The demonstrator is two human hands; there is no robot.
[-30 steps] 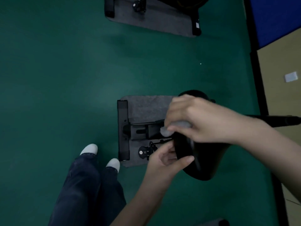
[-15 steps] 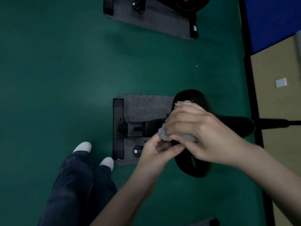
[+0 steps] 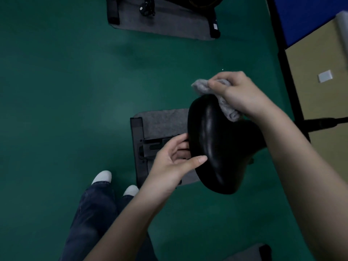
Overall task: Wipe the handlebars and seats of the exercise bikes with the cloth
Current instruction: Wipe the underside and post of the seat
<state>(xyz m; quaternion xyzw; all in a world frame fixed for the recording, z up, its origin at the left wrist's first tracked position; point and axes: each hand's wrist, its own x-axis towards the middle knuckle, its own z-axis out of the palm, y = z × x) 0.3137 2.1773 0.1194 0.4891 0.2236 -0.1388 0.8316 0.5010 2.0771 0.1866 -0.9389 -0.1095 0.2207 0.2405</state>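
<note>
Cloth [image 3: 225, 102] slid up to the seat [image 3: 216, 144] edge, right hand [image 3: 243, 95] pinching it, left hand [image 3: 173, 162] gripping the side, so I'd press firmer along the rim.

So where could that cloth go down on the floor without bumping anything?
The widest bare patch is the green floor left of the near grey mat, and the strip between that mat and the far mat. It's crowded at the seat, where the left hand holds it and the right hand presses the cloth, and by the shoes.
</note>
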